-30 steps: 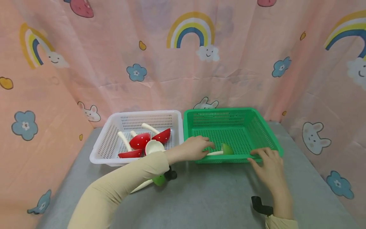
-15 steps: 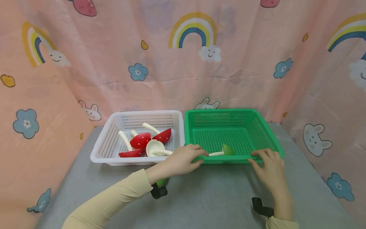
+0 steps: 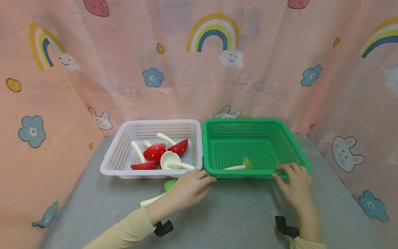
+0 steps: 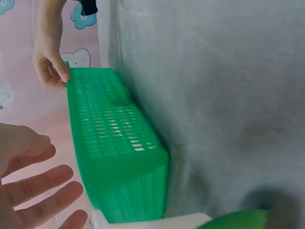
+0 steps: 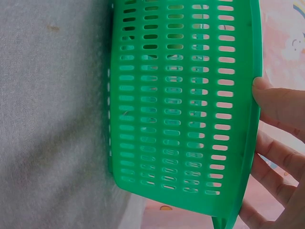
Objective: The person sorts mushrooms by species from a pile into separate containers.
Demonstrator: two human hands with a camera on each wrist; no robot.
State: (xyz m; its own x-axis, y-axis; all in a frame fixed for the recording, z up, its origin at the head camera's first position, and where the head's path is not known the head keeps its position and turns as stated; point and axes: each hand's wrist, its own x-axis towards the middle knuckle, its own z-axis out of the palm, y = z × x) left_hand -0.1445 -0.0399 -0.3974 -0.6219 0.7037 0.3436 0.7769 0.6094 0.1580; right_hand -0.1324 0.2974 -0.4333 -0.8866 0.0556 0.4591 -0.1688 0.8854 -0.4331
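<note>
My left hand (image 3: 188, 188) hovers over the grey table in front of the baskets, holding nothing; its fingers are spread in the left wrist view. My right hand (image 3: 293, 185) grips the front rim of the green basket (image 3: 258, 174) near its right corner, thumb outside and fingers over the edge. Inside that basket, by the front wall, lies a green toy mushroom (image 3: 250, 164) with a white stem. A second green toy mushroom (image 3: 169, 185) lies on the table, partly hidden by my left hand and wrist.
A white basket (image 3: 107, 166) stands against the green one on its left. It holds several red toy mushrooms (image 3: 154, 152) with white dots, one with its white underside (image 3: 168, 159) up. A pink patterned curtain (image 3: 174, 100) closes off the back and sides.
My left hand has drawn back from inside the green basket, moving left and toward me, leaving the green toy mushroom there. My right hand stays on the rim.
</note>
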